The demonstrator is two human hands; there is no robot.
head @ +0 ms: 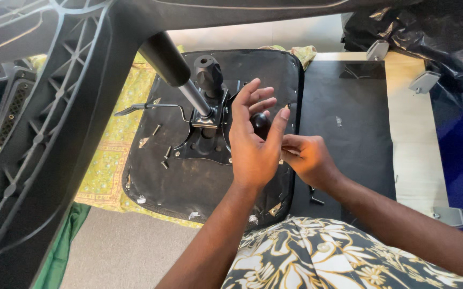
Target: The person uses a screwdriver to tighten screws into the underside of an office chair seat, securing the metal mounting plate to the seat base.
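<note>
An upturned office chair seat (188,176) lies centre with its metal mechanism plate (204,136) bolted on, loose screws (164,158) beside it; left hand (253,144) spread open, right hand (309,158) pinching something small, unidentifiable.

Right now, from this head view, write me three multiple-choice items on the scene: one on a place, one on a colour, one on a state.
1. Where is the upturned seat pan lying?
A. on a yellow patterned cloth
B. on a red carpet
C. on a glass table

2. What colour is the round knob on the seat mechanism?
A. white
B. black
C. orange

3. How is the left hand held?
A. clenched in a fist
B. flat on the floor
C. open, fingers spread, above the seat pan

Answers:
1 A, the cloth shows around the pan's left edge.
2 B, it matches the dark mechanism.
3 C, the fingers are apart and grip nothing visible.
</note>
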